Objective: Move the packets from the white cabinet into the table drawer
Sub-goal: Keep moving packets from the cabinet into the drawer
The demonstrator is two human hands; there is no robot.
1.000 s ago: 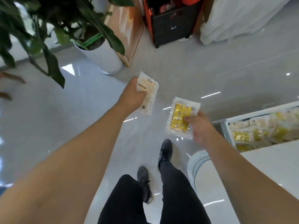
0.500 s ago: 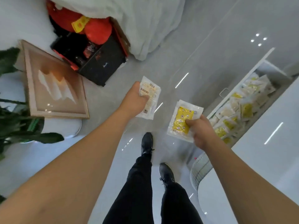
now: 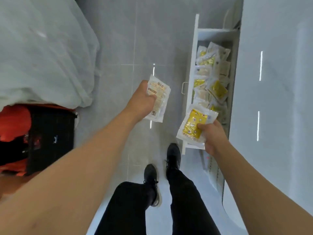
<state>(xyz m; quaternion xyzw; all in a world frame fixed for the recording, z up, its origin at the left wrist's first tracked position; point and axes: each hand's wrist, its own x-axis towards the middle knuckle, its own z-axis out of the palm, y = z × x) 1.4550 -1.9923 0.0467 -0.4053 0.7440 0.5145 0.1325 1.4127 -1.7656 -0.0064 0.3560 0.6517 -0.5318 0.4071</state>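
My left hand [image 3: 141, 103] grips a white packet with beige print [image 3: 158, 99], held over the floor just left of the drawer. My right hand [image 3: 212, 136] pinches a clear packet with a yellow inner pouch [image 3: 194, 124] above the near end of the open white table drawer [image 3: 191, 70]. Several yellow and white packets [image 3: 211, 78] lie piled inside the drawer. The white cabinet is out of view.
The white table top [image 3: 274, 99] runs along the right side. A white cloth-covered shape [image 3: 42, 48] fills the upper left, with a black and red box [image 3: 49, 139] below it. My legs and black shoes [image 3: 172, 156] stand on the grey tiled floor.
The view has swung right, bringing the open drawer straight ahead. Both hands, still holding their packets, have come closer to the drawer; the right packet now hangs over its near end.
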